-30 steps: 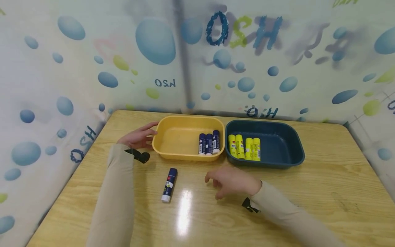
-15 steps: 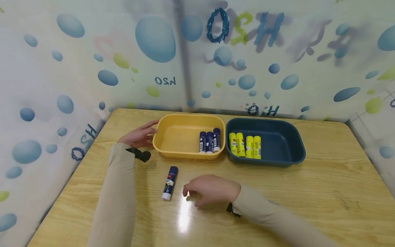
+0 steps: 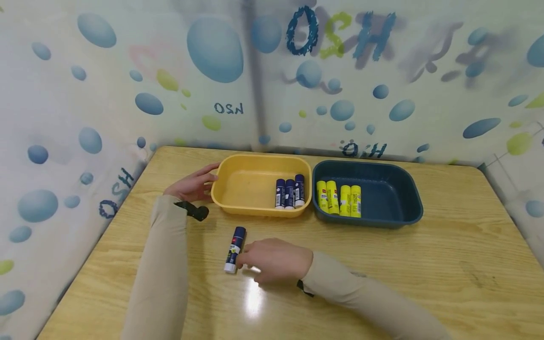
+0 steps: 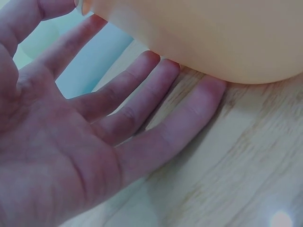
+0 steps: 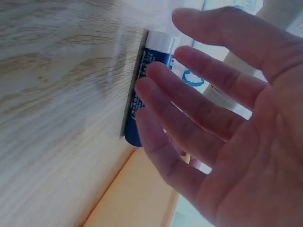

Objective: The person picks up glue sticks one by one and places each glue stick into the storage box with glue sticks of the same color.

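A navy glue stick with a white end (image 3: 235, 245) lies on the wooden table in front of the yellow bin (image 3: 246, 189). My right hand (image 3: 276, 259) hovers just right of it, thumb apart from the fingers. In the right wrist view the fingertips overlap the glue stick (image 5: 158, 47); whether they touch it I cannot tell. My left hand (image 3: 193, 187) rests against the yellow bin's left end. In the left wrist view the extended fingers (image 4: 189, 111) meet the lower part of the bin's wall (image 4: 222, 42). Three navy glue sticks (image 3: 290, 193) lie at the bin's right end.
A dark blue bin (image 3: 384, 198) stands right beside the yellow one, with several yellow glue sticks (image 3: 345, 200) at its left end. The table (image 3: 459, 245) backs onto a wall covering (image 3: 272, 89) printed with blue and green drops.
My right hand has moved left across the table, from in front of the gap between the bins to the loose glue stick. The left hand has stayed at the yellow bin.
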